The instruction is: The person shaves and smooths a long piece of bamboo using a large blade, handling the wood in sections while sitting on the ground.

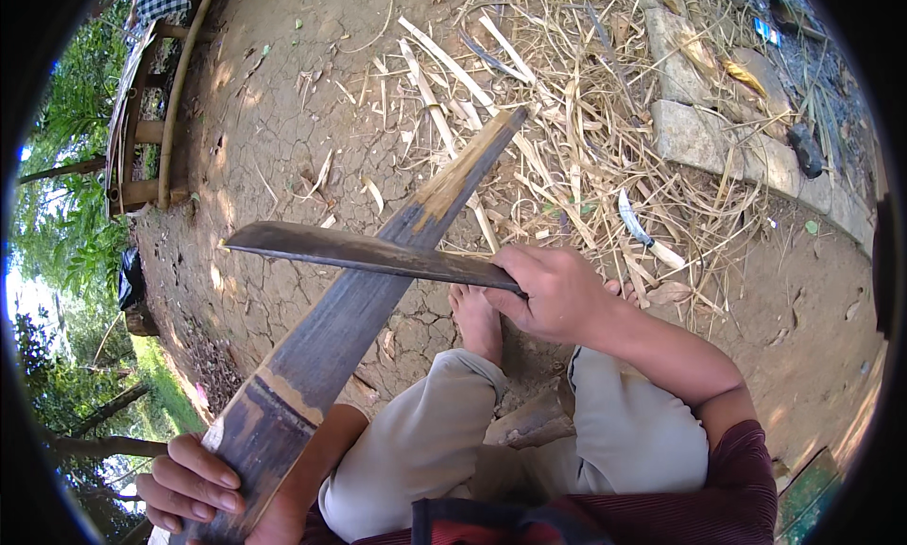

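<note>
A wide, dark split bamboo piece (pixel 326 332) slants from the lower left up to the centre, its far end scraped to pale wood. My left hand (pixel 213 493) is wrapped round its near end, below the joint ring. In my right hand (pixel 543 295) is a machete (pixel 350 247), its handle hidden in the fist. The long dark blade lies crosswise over the middle of the bamboo, tip to the left, and seems to touch its face. My bare foot (pixel 477 323) rests on the ground below the blade.
Pale bamboo strips and shavings (pixel 557 158) litter the cracked earth ahead. A curved knife with a pale handle (pixel 647 229) lies among them at the right. Stone blocks (pixel 699 134) edge the ground at far right. A bamboo railing (pixel 175 120) stands at the left, before green plants.
</note>
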Demonstrator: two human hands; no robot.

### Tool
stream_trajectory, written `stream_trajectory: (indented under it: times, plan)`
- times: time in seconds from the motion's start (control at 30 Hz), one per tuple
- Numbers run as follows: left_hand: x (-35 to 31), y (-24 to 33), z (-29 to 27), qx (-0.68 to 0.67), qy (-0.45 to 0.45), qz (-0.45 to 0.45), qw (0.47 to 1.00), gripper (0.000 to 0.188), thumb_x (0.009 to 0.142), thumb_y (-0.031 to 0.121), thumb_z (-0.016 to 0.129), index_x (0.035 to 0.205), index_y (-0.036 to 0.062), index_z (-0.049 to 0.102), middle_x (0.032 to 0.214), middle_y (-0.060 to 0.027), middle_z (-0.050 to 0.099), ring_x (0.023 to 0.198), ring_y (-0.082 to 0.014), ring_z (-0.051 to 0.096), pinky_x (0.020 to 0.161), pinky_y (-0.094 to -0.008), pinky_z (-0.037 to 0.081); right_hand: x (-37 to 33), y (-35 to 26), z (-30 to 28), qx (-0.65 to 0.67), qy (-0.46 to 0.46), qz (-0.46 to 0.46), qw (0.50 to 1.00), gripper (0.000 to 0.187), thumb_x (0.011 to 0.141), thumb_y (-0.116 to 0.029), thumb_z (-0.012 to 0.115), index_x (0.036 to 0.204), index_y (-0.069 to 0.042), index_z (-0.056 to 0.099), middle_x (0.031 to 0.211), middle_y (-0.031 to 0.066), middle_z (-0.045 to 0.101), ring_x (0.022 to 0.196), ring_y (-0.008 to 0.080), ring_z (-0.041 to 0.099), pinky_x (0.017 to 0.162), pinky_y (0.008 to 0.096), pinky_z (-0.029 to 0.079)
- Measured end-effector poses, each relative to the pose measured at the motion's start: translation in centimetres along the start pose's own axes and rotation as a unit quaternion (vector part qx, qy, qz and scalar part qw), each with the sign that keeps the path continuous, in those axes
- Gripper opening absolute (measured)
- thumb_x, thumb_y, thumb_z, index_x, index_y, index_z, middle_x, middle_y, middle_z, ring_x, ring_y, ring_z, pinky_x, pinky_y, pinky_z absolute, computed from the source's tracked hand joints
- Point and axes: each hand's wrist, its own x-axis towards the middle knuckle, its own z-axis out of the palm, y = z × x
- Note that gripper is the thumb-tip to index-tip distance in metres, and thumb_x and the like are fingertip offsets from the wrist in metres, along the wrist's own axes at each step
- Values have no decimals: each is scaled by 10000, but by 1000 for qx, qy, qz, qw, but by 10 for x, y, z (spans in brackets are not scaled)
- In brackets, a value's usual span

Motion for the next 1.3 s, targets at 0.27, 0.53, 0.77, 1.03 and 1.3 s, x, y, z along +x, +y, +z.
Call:
stream_trajectory:
  times: [0.27,0.53,0.77,1.03,1.3]
  plan:
    - [29,-31,-64,-82,-20,-15,996,326,715,101,637,964,16,445,775,-78,425,608,-166,424,594,-303,366,-30,55,19,18,-2,211,977,246,925,-198,654,786,1,610,586,169,572,529,360,601,525,432,470]
    - [31,-42,-88,-84,-10,-71,994,618,714,54,671,1303,-8,498,772,-20,446,702,-133,470,707,-276,358,-34,40,17,39,-6,202,979,221,941,-186,648,858,16,619,621,170,599,549,335,624,521,408,481]
    - [28,-30,-81,-183,-68,-66,979,164,763,87,683,914,115,627,570,54,418,473,-83,402,558,-245,342,16,-20,-5,-111,10,-27,993,258,891,-269,701,915,-27,615,739,129,650,606,304,672,524,404,536]
    - [22,-38,-57,-369,-181,-71,909,211,708,64,743,618,132,564,465,75,454,381,-50,400,427,-217,278,8,-3,-2,-128,-18,15,991,240,819,-195,741,915,-37,588,734,119,634,592,310,661,506,407,526]
    - [22,-44,-38,-429,-241,-60,868,224,729,17,738,605,113,579,479,72,470,391,-35,417,420,-205,257,1,-19,-13,-174,-33,-25,984,170,825,-157,705,875,-44,588,692,118,625,569,297,669,489,409,528]
